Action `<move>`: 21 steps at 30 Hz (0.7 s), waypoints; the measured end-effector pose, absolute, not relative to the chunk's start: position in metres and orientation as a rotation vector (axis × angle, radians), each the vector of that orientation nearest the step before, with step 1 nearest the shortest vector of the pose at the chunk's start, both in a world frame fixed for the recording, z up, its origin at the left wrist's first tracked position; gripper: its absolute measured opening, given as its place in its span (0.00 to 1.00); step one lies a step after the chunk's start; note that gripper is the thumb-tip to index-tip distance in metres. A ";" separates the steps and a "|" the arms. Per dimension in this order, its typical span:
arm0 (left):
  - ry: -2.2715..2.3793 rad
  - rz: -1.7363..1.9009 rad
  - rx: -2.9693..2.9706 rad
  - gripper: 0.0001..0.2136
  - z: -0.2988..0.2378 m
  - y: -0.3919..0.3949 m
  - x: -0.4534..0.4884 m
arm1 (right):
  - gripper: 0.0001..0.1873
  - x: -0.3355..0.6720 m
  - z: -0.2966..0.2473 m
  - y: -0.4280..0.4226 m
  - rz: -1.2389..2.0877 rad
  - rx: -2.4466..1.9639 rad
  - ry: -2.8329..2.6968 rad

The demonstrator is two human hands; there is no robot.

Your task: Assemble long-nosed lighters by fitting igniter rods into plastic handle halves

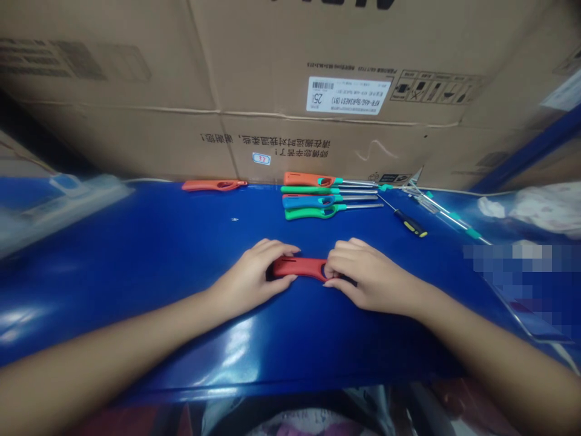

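Note:
A red plastic lighter handle (pixel 299 267) lies on the blue table (pixel 149 254) in front of me. My left hand (pixel 254 275) grips its left end with fingers curled over the top. My right hand (pixel 365 275) pinches its right end, thumb and fingers closed around it. Both hands rest on the table surface. The part of the handle under my fingers is hidden.
Behind lie several finished long-nosed lighters (pixel 327 195) in orange, green and blue, and a lone red handle (pixel 213 185) to the left. A black-yellow screwdriver (pixel 408 221) and thin metal rods (pixel 445 212) lie at right. Cardboard boxes (pixel 290 91) wall the back.

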State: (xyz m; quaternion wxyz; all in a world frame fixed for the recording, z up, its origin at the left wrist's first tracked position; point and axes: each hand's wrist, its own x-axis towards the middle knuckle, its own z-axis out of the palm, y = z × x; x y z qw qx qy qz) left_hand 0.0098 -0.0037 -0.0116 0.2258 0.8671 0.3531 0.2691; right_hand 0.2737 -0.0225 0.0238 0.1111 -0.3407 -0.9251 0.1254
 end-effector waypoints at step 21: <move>1.013 0.815 2.281 0.22 -0.015 -0.003 0.010 | 0.08 0.283 0.028 -0.018 0.529 -1.037 -2.326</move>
